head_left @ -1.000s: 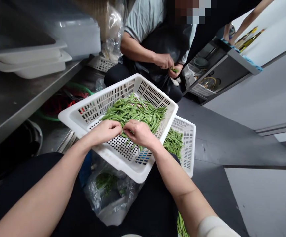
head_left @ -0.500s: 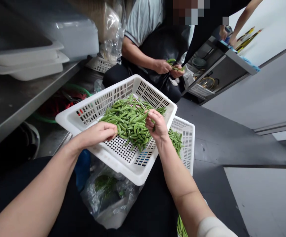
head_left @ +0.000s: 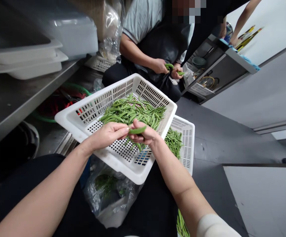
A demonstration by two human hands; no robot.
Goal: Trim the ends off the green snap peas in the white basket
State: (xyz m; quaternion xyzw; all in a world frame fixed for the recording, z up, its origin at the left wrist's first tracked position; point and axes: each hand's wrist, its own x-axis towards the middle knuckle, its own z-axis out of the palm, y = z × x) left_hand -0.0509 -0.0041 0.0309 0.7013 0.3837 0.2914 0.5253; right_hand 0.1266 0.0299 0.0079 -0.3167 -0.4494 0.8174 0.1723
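A green pea pod (head_left: 138,130) spans the space between my two hands, above a white slotted basket (head_left: 66,118). With thumb and fingertips, my left hand (head_left: 109,135) pinches one end of the pod. My right hand (head_left: 148,135) is curled around the same pod, which rests across its fingers. Many more pea pods (head_left: 128,110) are heaped in the basket below, partly covered by my hands. A second white basket (head_left: 187,143), lower and to the right, also holds green pods.
Opposite me a co-worker's hands (head_left: 160,66) hold green pods. A clear plastic bag (head_left: 108,202) with green scraps hangs below the basket. White tubs (head_left: 39,65) stand on a metal shelf (head_left: 34,93) at left. A metal rack (head_left: 232,69) stands at right.
My hands have come together over the basket; the left moved right, and the right moved slightly left and down. Both now touch the pod. The co-worker's hands shifted slightly.
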